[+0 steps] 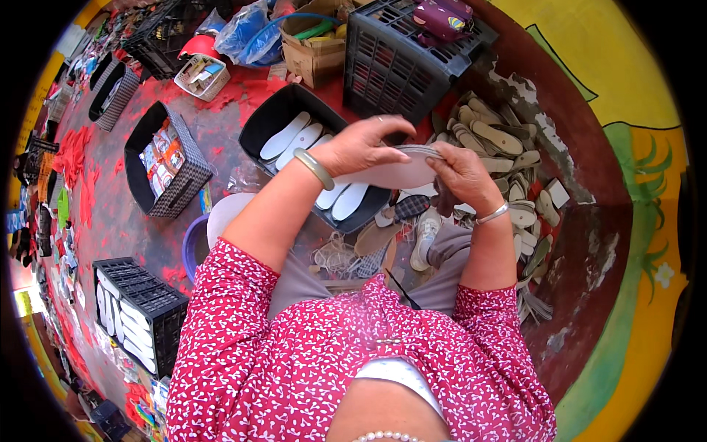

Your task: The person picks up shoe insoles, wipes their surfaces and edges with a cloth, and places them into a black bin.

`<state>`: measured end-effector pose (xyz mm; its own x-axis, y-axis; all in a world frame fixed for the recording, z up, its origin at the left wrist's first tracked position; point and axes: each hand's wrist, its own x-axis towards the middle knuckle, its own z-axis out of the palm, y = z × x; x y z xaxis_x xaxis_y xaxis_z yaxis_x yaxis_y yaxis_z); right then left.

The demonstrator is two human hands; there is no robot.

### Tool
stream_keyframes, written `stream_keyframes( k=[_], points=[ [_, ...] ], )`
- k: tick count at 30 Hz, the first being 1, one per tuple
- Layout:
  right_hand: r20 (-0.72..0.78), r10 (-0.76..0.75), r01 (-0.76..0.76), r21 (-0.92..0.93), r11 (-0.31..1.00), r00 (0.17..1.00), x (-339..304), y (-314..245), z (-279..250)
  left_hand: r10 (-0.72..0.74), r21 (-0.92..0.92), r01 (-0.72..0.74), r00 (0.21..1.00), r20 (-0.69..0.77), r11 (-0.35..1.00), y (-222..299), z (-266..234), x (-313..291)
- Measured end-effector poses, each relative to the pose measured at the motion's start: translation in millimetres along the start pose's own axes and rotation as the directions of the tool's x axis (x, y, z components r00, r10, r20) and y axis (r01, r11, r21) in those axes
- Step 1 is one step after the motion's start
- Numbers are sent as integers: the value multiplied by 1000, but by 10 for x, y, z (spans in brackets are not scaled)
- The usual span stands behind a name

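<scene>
A pale shoe insole [394,174] is pinched at its right end by my right hand [465,175], fingers closed on it. Several layered edges show at that end, so it may be a small stack. Just above the insole, my left hand [366,147] has its thumb and fingers apart; the thumb lies close to the insole, and I cannot tell if it touches. Beneath my hands is a black bin [254,121] with white insoles [286,136] lying in it. To the right, beige soles [497,140] are heaped on the floor.
A large black crate [387,70] with a purple pouch [444,18] on top stands ahead, beside a cardboard box [313,59]. At left are a patterned bin [188,166] with packets, a purple basin [194,243] and a black crate [143,302] of white insoles. Red scraps litter the floor.
</scene>
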<state>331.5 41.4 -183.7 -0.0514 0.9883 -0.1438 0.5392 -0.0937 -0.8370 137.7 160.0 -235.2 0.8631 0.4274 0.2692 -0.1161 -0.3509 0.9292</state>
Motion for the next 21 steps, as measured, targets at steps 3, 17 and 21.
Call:
stream_keyframes(
  k=[3, 17, 21],
  points=[
    [-37, -39, 39, 20, 999, 999, 58, 53, 9, -202, -76, 214, 969, 143, 974, -82, 153, 20],
    [-319, 10, -39, -87, 995, 948, 281, 252, 369, -242, -488, 75, 926, -289, 870, -428, 465, 119],
    [-299, -5, 31, 83, 996, 954, 256, 288, 331, -271, -531, 93, 924, -269, 843, -322, 431, 118]
  ],
)
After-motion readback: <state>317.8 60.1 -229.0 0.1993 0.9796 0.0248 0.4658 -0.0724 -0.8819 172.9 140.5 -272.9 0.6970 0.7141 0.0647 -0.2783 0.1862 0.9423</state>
